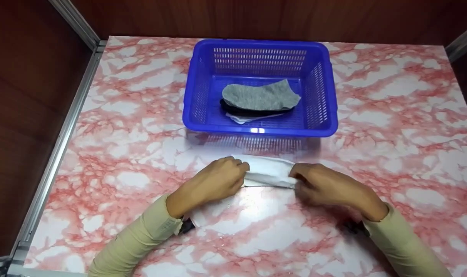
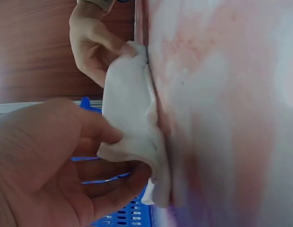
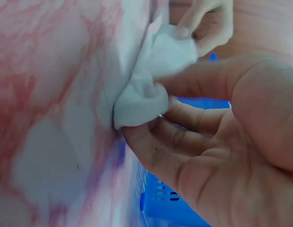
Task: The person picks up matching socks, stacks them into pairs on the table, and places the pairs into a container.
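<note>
A white sock (image 1: 270,168) lies stretched sideways between the two hands, low at the marbled table in front of the basket. My left hand (image 1: 218,179) pinches its left end between thumb and fingers; the left wrist view shows the thumb on top of the fabric (image 2: 130,101). At the other end, my right hand (image 1: 327,186) grips the sock, whose fabric (image 3: 142,101) bunches between thumb and fingers in the right wrist view. A fold runs along the sock's near side.
Beyond the hands stands a blue plastic basket (image 1: 260,131) with slotted walls. Inside it, a grey sock (image 1: 260,97) lies on a black one (image 1: 252,112), with a white piece (image 1: 243,119) beneath. Dark wood panels (image 1: 275,21) border the pink-and-white table (image 1: 391,115) at the back and left.
</note>
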A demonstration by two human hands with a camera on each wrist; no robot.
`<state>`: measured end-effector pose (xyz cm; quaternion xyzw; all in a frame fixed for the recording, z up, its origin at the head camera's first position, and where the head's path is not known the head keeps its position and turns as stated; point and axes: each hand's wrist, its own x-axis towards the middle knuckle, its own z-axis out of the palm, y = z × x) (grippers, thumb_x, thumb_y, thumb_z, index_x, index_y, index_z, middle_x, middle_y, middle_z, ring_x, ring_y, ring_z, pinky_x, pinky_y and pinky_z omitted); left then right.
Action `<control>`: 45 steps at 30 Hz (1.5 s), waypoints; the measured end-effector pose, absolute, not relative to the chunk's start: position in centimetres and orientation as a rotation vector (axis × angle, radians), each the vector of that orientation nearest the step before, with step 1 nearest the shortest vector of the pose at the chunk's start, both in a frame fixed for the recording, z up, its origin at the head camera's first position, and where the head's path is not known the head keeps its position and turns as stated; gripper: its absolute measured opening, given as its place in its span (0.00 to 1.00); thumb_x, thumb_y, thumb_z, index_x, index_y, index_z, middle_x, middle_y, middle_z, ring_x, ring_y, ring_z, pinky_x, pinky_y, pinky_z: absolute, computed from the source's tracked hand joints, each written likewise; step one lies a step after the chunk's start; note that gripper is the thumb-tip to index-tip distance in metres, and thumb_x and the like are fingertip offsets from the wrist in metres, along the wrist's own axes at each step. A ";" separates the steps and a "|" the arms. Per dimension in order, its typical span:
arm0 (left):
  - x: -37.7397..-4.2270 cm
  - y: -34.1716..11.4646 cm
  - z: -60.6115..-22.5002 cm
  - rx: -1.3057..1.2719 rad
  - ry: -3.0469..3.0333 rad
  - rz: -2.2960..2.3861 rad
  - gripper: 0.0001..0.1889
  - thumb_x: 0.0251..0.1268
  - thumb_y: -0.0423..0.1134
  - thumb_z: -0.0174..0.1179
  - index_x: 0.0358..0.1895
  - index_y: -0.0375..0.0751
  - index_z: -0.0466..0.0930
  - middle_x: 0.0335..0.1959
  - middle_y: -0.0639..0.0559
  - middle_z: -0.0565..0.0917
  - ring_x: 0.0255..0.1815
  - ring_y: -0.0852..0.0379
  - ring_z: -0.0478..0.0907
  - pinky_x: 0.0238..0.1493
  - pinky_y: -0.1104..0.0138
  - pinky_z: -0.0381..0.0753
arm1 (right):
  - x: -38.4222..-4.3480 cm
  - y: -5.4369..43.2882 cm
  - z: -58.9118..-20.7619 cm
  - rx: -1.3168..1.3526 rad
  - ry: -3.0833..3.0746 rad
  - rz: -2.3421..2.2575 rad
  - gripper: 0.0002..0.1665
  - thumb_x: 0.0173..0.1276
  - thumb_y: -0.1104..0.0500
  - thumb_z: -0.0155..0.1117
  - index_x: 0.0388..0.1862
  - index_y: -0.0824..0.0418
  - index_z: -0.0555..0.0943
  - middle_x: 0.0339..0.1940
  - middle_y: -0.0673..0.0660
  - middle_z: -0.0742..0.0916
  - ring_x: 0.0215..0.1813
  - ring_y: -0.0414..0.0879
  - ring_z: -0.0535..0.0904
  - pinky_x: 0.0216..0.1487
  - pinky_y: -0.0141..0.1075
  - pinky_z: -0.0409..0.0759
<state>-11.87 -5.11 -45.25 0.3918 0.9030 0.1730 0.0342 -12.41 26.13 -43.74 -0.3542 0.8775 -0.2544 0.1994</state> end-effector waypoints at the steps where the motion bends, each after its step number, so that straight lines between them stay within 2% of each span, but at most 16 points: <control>1: -12.0 -5.1 -45.3 1.192 2.778 0.558 0.04 0.71 0.31 0.57 0.40 0.38 0.81 0.32 0.46 0.87 0.35 0.46 0.85 0.37 0.56 0.86 | -12.4 26.2 -43.7 -0.981 2.459 -0.725 0.11 0.72 0.67 0.62 0.48 0.55 0.81 0.37 0.47 0.85 0.38 0.35 0.78 0.40 0.33 0.82; 4: -12.2 -5.1 -45.5 1.171 2.777 0.592 0.05 0.72 0.33 0.58 0.40 0.38 0.82 0.32 0.46 0.88 0.35 0.46 0.86 0.38 0.55 0.86 | -12.2 26.1 -43.6 -0.973 2.455 -0.691 0.11 0.72 0.61 0.67 0.52 0.55 0.79 0.38 0.47 0.83 0.38 0.35 0.76 0.39 0.32 0.80; 8: -12.5 -5.3 -45.3 1.184 2.734 0.577 0.05 0.72 0.36 0.62 0.42 0.39 0.85 0.37 0.46 0.88 0.39 0.46 0.86 0.42 0.56 0.87 | -12.0 26.1 -43.4 -1.022 2.460 -0.578 0.21 0.66 0.58 0.76 0.54 0.57 0.77 0.41 0.48 0.80 0.42 0.37 0.74 0.43 0.35 0.79; 10: -12.7 -5.4 -44.8 1.183 2.698 0.606 0.06 0.72 0.36 0.61 0.43 0.40 0.86 0.39 0.47 0.88 0.40 0.48 0.85 0.42 0.58 0.87 | -12.1 26.2 -43.1 -1.023 2.469 -0.584 0.20 0.65 0.63 0.74 0.53 0.56 0.78 0.42 0.48 0.82 0.42 0.38 0.75 0.44 0.36 0.81; 13: -13.0 -5.8 -43.7 1.092 2.630 0.786 0.09 0.76 0.37 0.58 0.48 0.40 0.86 0.39 0.49 0.88 0.38 0.53 0.85 0.40 0.62 0.88 | -12.3 26.3 -42.5 -0.985 2.505 -0.727 0.17 0.67 0.70 0.67 0.52 0.57 0.81 0.42 0.48 0.86 0.41 0.38 0.81 0.45 0.37 0.86; 15: -13.4 -6.3 -42.8 0.981 2.579 0.958 0.11 0.78 0.38 0.57 0.51 0.39 0.86 0.36 0.50 0.88 0.33 0.56 0.83 0.36 0.65 0.87 | -12.5 26.2 -42.2 -0.907 2.530 -0.892 0.15 0.69 0.71 0.65 0.52 0.59 0.83 0.42 0.50 0.89 0.41 0.40 0.84 0.44 0.36 0.87; 18: -13.9 -7.3 -41.8 0.795 2.547 1.115 0.12 0.78 0.39 0.59 0.55 0.38 0.86 0.31 0.52 0.85 0.29 0.60 0.77 0.32 0.69 0.81 | -12.8 25.7 -42.0 -0.745 2.560 -1.116 0.11 0.74 0.68 0.65 0.53 0.63 0.82 0.44 0.56 0.90 0.44 0.45 0.86 0.47 0.34 0.88; 21: -14.4 -8.0 -41.7 0.681 2.571 1.094 0.09 0.76 0.39 0.61 0.48 0.38 0.86 0.25 0.55 0.78 0.26 0.61 0.70 0.31 0.67 0.72 | -13.3 24.9 -42.3 -0.573 2.598 -1.201 0.10 0.73 0.64 0.69 0.51 0.65 0.82 0.44 0.59 0.90 0.45 0.45 0.85 0.48 0.31 0.86; 24: -14.9 -7.9 -42.6 0.610 2.577 1.005 0.07 0.75 0.40 0.63 0.41 0.40 0.85 0.21 0.57 0.73 0.24 0.60 0.67 0.31 0.66 0.68 | -13.7 24.5 -43.1 -0.485 2.653 -1.145 0.08 0.71 0.64 0.71 0.46 0.65 0.84 0.38 0.57 0.89 0.38 0.43 0.81 0.41 0.28 0.80; 27: -15.0 -7.5 -43.9 0.565 2.601 0.880 0.09 0.74 0.43 0.65 0.37 0.42 0.84 0.21 0.58 0.72 0.25 0.59 0.68 0.30 0.65 0.68 | -14.1 24.3 -44.0 -0.475 2.695 -1.047 0.04 0.69 0.64 0.73 0.40 0.63 0.85 0.29 0.54 0.85 0.32 0.42 0.75 0.32 0.29 0.72; 30: -14.8 -7.1 -45.0 0.541 2.661 0.739 0.10 0.73 0.46 0.66 0.38 0.43 0.83 0.23 0.57 0.75 0.28 0.56 0.72 0.31 0.63 0.71 | -14.2 24.3 -44.8 -0.493 2.725 -0.925 0.05 0.68 0.63 0.73 0.38 0.63 0.84 0.26 0.51 0.80 0.30 0.42 0.72 0.31 0.31 0.68; 32: -14.6 -7.0 -45.3 0.537 2.706 0.675 0.12 0.72 0.48 0.68 0.42 0.43 0.83 0.26 0.55 0.79 0.31 0.53 0.77 0.33 0.59 0.76 | -14.2 24.2 -45.0 -0.503 2.745 -0.857 0.08 0.68 0.61 0.73 0.39 0.63 0.83 0.26 0.51 0.80 0.30 0.43 0.72 0.32 0.33 0.69; 36: -14.5 -7.1 -45.3 0.512 2.721 0.647 0.20 0.71 0.52 0.68 0.55 0.40 0.81 0.30 0.52 0.83 0.33 0.52 0.81 0.36 0.56 0.82 | -14.2 24.4 -44.9 -0.504 2.760 -0.786 0.14 0.72 0.57 0.70 0.47 0.65 0.81 0.30 0.54 0.81 0.33 0.46 0.75 0.36 0.38 0.73; 39: -14.5 -7.3 -45.3 0.505 2.669 0.701 0.23 0.71 0.51 0.68 0.59 0.39 0.80 0.32 0.52 0.82 0.34 0.54 0.79 0.37 0.59 0.80 | -14.2 24.7 -44.6 -0.534 2.703 -0.777 0.20 0.72 0.53 0.71 0.54 0.66 0.80 0.34 0.55 0.82 0.35 0.46 0.77 0.38 0.39 0.75; 42: -14.5 -7.4 -45.5 0.531 2.604 0.792 0.20 0.69 0.47 0.69 0.56 0.39 0.80 0.38 0.50 0.82 0.39 0.54 0.77 0.43 0.60 0.79 | -14.1 24.8 -44.5 -0.594 2.644 -0.769 0.23 0.69 0.53 0.75 0.55 0.65 0.80 0.38 0.56 0.82 0.37 0.45 0.76 0.39 0.38 0.75; 45: -14.7 -7.4 -45.6 0.557 2.534 0.906 0.13 0.68 0.42 0.69 0.50 0.41 0.80 0.41 0.50 0.83 0.42 0.55 0.77 0.49 0.61 0.80 | -14.1 24.6 -44.6 -0.624 2.623 -0.795 0.18 0.65 0.57 0.77 0.48 0.63 0.82 0.37 0.54 0.81 0.37 0.45 0.74 0.38 0.35 0.72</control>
